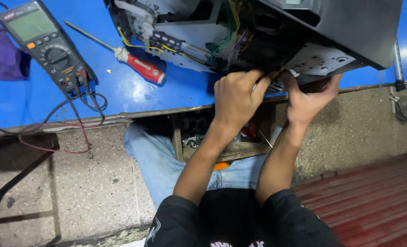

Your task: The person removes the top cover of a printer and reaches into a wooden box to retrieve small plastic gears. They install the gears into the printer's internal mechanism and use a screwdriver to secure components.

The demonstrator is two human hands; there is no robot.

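Below, both hands work at the opened device overhanging the blue tabletop edge: left hand fingers curled against its underside, right hand fingers gripping the metal base; screwdriver and multimeter lie nearby.

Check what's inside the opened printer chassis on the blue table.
Inside the printer chassis: yellow wires, green wires, a white metal frame. The left hand and right hand cover the near edge; deeper parts are dark.

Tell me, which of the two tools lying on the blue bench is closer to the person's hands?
The red-handled screwdriver. It lies just left of the opened machine that both hands grip, while the multimeter sits farther off in the bench's left corner.
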